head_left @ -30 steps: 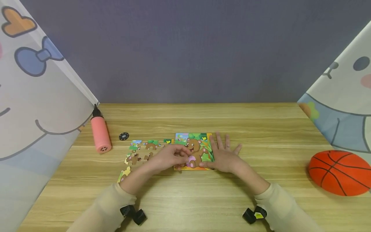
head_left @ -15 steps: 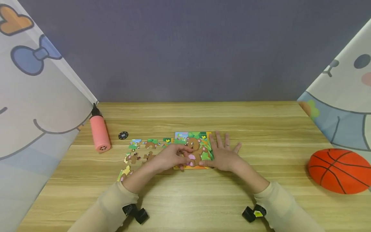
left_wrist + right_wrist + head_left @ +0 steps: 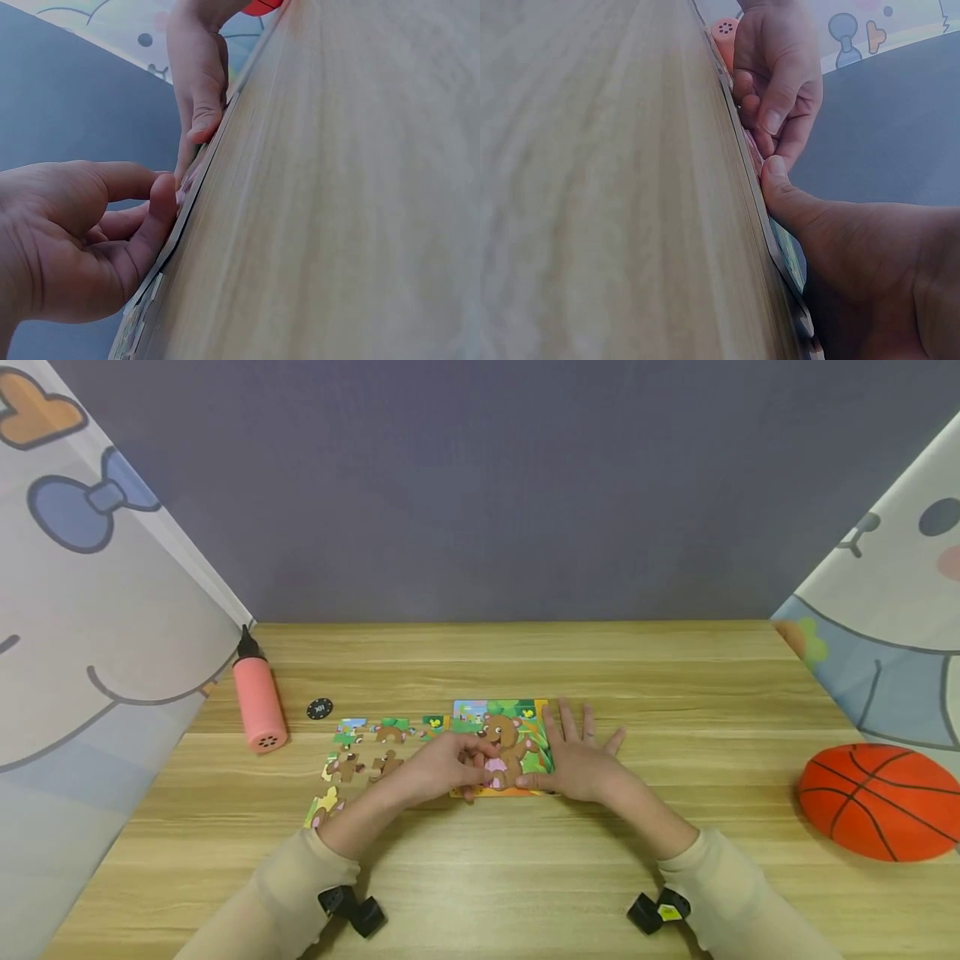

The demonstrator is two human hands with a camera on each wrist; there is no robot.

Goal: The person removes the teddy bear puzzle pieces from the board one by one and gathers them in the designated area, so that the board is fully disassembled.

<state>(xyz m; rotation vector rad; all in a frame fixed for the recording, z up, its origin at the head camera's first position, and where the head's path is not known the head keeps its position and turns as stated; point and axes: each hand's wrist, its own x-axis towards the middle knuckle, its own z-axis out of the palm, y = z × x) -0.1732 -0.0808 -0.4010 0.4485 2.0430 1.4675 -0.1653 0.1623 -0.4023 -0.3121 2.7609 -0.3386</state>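
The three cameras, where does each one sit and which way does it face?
Head: looks forward and down at the table; both hands and sleeves show, at the bear puzzle.
Left wrist: low beside the tabletop, facing along the puzzle's edge; left hand near, right hand beyond.
Right wrist: the mirror view, toward the pink pump.
Both wrist views share both hands and the puzzle's edge.

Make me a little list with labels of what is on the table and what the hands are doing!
Table: wooden table
Puzzle: bear puzzle, partly built
Loose pieces: loose pieces, left of the puzzle
Left hand: left hand, fingers curled at the puzzle's left edge
Right hand: right hand, flat on the puzzle's right side
Pink thing: pink pump, far left
Small black thing: black disc
Ball: orange ball, far right
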